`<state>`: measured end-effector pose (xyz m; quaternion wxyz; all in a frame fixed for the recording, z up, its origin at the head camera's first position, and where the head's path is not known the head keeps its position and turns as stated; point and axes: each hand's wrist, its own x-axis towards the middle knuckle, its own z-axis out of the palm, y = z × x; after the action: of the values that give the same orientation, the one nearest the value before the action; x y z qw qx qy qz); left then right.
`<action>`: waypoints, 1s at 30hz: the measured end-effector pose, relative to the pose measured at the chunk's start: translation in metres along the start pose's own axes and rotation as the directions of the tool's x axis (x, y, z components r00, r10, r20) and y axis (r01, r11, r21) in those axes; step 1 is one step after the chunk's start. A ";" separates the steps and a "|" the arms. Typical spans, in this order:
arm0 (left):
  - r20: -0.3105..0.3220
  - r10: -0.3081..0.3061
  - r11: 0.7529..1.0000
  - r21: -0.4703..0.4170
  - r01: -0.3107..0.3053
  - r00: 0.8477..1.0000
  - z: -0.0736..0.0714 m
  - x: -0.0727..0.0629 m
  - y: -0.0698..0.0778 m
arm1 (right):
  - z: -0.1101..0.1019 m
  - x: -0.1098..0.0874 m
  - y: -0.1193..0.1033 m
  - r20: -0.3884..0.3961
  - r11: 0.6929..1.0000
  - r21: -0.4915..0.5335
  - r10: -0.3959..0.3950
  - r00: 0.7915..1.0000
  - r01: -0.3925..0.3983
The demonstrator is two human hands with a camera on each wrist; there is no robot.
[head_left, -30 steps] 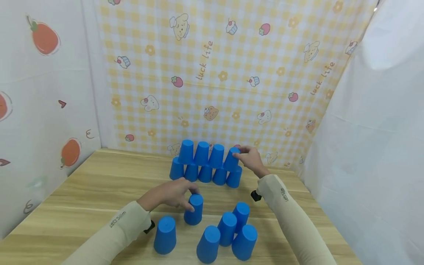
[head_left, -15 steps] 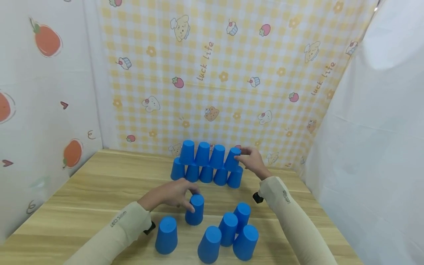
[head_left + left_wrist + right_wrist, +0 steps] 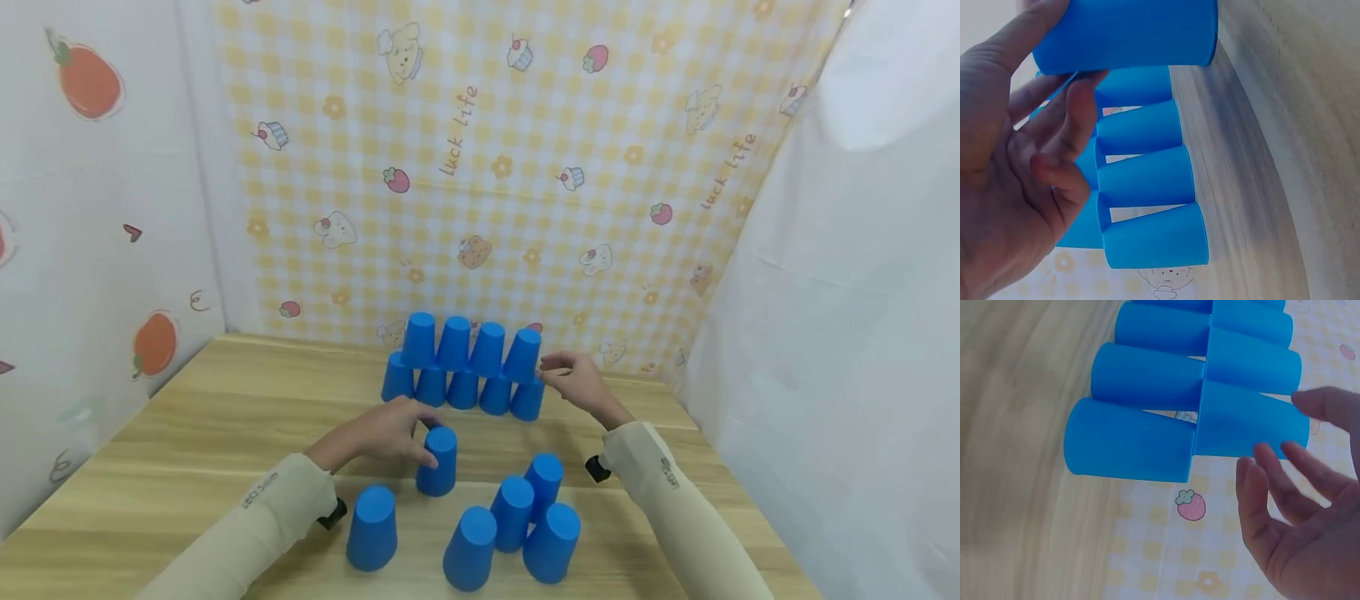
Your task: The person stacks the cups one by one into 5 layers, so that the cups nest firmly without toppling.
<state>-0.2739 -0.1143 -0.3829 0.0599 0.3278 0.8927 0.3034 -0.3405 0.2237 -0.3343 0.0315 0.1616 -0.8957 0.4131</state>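
Note:
My left hand [image 3: 384, 432] holds an upside-down blue plastic cup [image 3: 437, 473] by its upper part, thumb on one side and fingers on the other. In the left wrist view that cup [image 3: 1132, 34] fills the top, in front of the stack. At the back, upside-down blue cups stand in two tiers, with a lower row [image 3: 462, 390] and several cups balanced over its gaps. My right hand [image 3: 581, 383] is beside the rightmost upper cup [image 3: 522, 357], fingers loosely bent. In the right wrist view, the hand [image 3: 1310, 531] has nothing in its grasp, fingertips close to that cup.
A single blue cup [image 3: 372, 529] stands at the front left. Several more are grouped at the front right, including a nearest one [image 3: 470, 548]. The wooden table [image 3: 247, 408] meets a checked curtain [image 3: 442, 225] behind the stack, with white sheets on both sides.
My right hand has let go of the rightmost upper cup and drawn slightly right and down from it. The left hand keeps its hold on its cup.

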 end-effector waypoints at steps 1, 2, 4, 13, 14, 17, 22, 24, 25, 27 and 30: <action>-0.024 -0.019 1.000 -0.009 0.019 1.000 -0.001 0.000 0.000 | 0.001 -0.002 -0.001 0.013 1.000 -0.001 -0.020 1.000 0.020; -0.050 -0.036 0.999 -0.015 0.035 0.998 -0.002 0.000 0.000 | 0.001 -0.004 -0.001 0.024 0.999 -0.003 -0.037 0.999 0.037; -0.098 -0.068 0.997 -0.041 0.064 0.993 -0.004 0.000 0.000 | 0.003 -0.008 -0.001 0.057 0.998 -0.003 -0.067 0.996 0.067; -0.240 -0.165 0.985 -0.081 0.149 0.957 -0.008 -0.002 0.004 | 0.004 -0.034 0.009 0.255 0.994 -0.004 -0.109 0.961 0.113; -0.262 -0.164 0.986 -0.085 0.146 0.951 -0.009 -0.002 0.005 | 0.004 -0.037 0.010 0.265 0.993 -0.008 -0.113 0.957 0.120; -0.312 -0.159 0.985 -0.119 0.128 0.937 -0.013 -0.002 0.006 | 0.002 -0.044 0.014 0.301 0.992 -0.017 -0.118 0.946 0.129; -0.355 -0.131 0.981 -0.179 0.070 0.926 -0.019 0.000 0.006 | 0.000 -0.053 0.017 0.358 0.990 -0.006 -0.133 0.924 0.144; -0.374 -0.126 0.978 -0.200 0.053 0.919 -0.021 0.001 0.007 | -0.001 -0.056 0.018 0.382 0.988 0.005 -0.143 0.913 0.153; -0.385 -0.126 0.977 -0.209 0.047 0.914 -0.023 0.002 0.007 | -0.001 -0.058 0.018 0.393 0.988 0.008 -0.148 0.908 0.157; -0.410 -0.132 0.974 -0.224 0.040 0.903 -0.026 0.002 0.008 | -0.003 -0.061 0.018 0.418 0.985 0.023 -0.162 0.894 0.168; -0.454 -0.154 0.969 -0.244 0.044 0.878 -0.032 0.004 0.011 | -0.005 -0.064 0.018 0.456 0.982 0.047 -0.186 0.870 0.185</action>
<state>-0.2809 -0.1211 -0.3500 -0.1054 0.1893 0.8556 0.4701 -0.2860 0.2550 -0.3567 -0.1416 0.3397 -0.8576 0.3594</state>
